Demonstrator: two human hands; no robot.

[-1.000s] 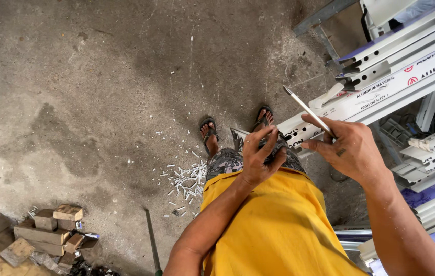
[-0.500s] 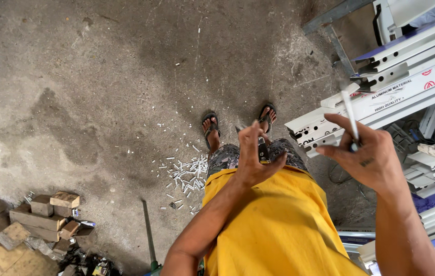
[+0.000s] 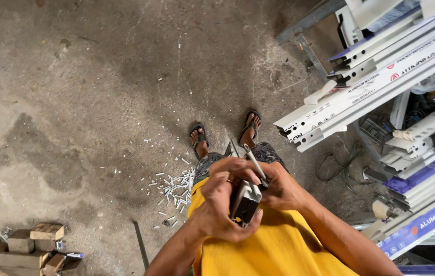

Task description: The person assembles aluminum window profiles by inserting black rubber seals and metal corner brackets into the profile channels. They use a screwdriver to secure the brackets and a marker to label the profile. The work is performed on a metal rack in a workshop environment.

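Bracket [image 3: 244,203] in left hand [image 3: 218,212], right hand [image 3: 273,185] atop

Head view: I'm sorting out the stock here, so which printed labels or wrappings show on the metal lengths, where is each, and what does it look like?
White aluminium profile, upper right, slanting on the rack: long white strip with small dark lettering and a round red mark.
Blue-wrapped profile, lower right: long blue band with white lettering and a small red mark.
Purple-edged profiles, right, between those two: plain wrapping, no print legible.
No screens or signs.

Yellow shirt [image 3: 273,250], grey concrete floor [image 3: 84,92], white aluminium profiles [image 3: 381,87]
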